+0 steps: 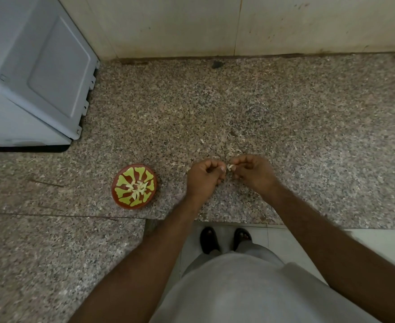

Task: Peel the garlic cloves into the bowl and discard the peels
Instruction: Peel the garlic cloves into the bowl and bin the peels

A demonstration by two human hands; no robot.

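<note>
A small red bowl [119,180] with a yellow-green pattern sits on the speckled granite counter [308,127], left of my hands. Several pale peeled garlic cloves [137,188] lie in its middle. My left hand [203,177] and my right hand [253,171] meet just above the counter, fingers curled. Between their fingertips they pinch one small pale garlic clove [231,167]. Thin bits of garlic peel [237,150] lie scattered on the counter just beyond my hands.
A light grey appliance [33,73] stands at the back left on the counter. A tiled wall [238,24] closes off the back. The counter's front edge steps in near my body, with my feet [224,238] on a pale floor below.
</note>
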